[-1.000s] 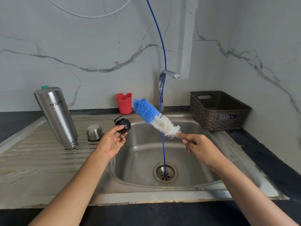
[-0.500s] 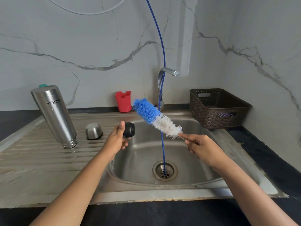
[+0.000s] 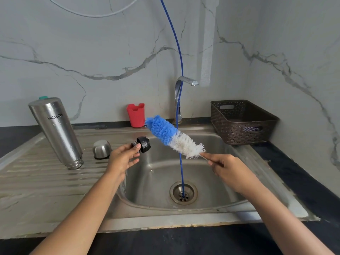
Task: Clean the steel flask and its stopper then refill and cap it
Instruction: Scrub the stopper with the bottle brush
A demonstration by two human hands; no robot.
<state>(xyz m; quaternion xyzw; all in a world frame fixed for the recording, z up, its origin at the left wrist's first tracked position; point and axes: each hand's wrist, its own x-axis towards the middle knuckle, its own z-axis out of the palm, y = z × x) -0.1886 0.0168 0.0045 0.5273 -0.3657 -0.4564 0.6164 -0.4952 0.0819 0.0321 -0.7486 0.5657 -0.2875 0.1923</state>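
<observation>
Pinching the stopper (image 3: 143,144) in the left hand (image 3: 122,159) — right hand (image 3: 230,168) grips the brush (image 3: 173,136), handle hidden

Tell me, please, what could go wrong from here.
1. The left hand only pinches the black plastic stopper over the steel sink; scrubbing might knock it loose.
2. The blue-and-white bottle brush, held in the right hand, could snag the thin blue hose behind it.

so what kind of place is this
Most likely a home kitchen wash-up corner: a steel sink with a ribbed drainboard, a tap behind the basin against a marble-look wall, and a steel flask standing mouth-down on the drainboard.
</observation>
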